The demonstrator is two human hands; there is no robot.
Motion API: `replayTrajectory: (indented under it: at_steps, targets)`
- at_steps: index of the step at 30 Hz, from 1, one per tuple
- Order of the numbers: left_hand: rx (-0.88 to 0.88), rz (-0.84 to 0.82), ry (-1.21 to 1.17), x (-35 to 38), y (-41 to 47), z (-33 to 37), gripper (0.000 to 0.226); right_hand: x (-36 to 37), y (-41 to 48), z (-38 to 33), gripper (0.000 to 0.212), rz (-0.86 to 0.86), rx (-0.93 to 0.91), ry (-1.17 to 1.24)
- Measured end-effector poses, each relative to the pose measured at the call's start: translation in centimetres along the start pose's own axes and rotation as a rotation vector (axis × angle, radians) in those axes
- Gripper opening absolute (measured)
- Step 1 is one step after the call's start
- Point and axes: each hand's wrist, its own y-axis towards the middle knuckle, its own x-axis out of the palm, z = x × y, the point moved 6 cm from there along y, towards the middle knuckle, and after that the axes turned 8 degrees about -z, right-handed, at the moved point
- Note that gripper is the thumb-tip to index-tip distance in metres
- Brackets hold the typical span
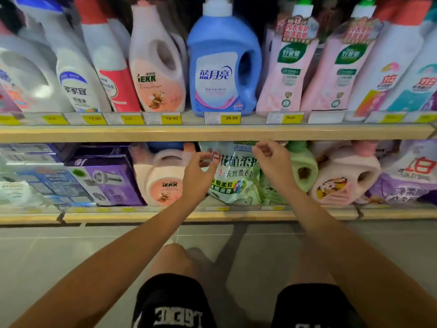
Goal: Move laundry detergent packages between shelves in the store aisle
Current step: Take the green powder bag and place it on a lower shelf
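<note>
A green-and-white detergent bag stands on the lower shelf, between a pink IEKK jug and a green jug. My left hand pinches the bag's upper left edge with curled fingers. My right hand has its fingertips closed at the bag's upper right corner. The bag's top sits just under the upper shelf's wooden edge. On the upper shelf, a blue detergent bottle stands straight above the bag.
The upper shelf is packed with white, red and pink bottles above yellow price tags. Purple boxes sit lower left, a pink jug and a purple bag lower right. My knees are over the grey tiled floor.
</note>
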Motion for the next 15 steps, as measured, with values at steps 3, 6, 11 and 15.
replayTrajectory:
  at_steps: [3,6,11,15]
  targets:
    - [-0.113,-0.037,0.016,1.1,-0.8,-4.3,0.029,1.3,-2.0,4.1,0.005,0.007,0.090,0.035]
    - [-0.230,-0.104,-0.029,2.2,-0.9,-7.9,0.039,2.9,-3.0,8.3,0.007,0.001,0.180,0.021]
    - [-0.208,-0.117,-0.021,3.6,-0.2,-10.6,0.037,5.6,-3.4,14.4,0.036,-0.035,0.381,0.087]
    - [-0.172,-0.168,-0.033,4.8,0.9,-12.8,0.043,7.4,-2.6,17.1,0.046,-0.049,0.406,0.158]
